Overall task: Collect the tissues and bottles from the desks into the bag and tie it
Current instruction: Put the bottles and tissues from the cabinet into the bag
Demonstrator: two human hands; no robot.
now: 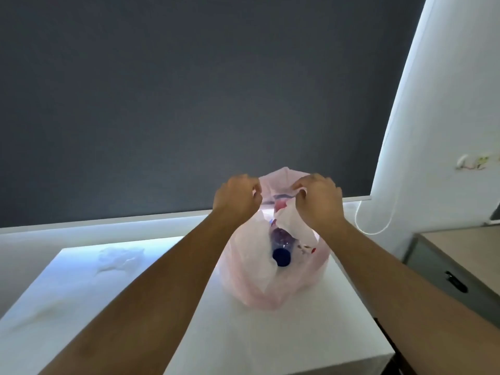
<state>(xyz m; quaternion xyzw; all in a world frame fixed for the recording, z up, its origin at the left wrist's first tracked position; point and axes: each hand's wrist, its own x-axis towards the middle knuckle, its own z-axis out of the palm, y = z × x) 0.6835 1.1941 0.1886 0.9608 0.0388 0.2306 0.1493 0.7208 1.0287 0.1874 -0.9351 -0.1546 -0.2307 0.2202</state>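
Observation:
A thin pinkish plastic bag (273,282) stands on the white desk (243,334). A clear bottle (281,246) with a dark blue cap pokes out of the bag's mouth, cap toward me. A white tissue (290,223) lies inside beside it. My left hand (235,198) pinches the bag's left top edge. My right hand (319,201) pinches the right top edge, and the bag's mouth is held between them. Crumpled white tissue (119,257) lies on the desk to the left of the bag.
A dark grey blind (189,90) fills the wall behind the desk, with its white cord (378,226) hanging at the right. A grey cabinet with a black handle (457,282) stands to the right of the desk.

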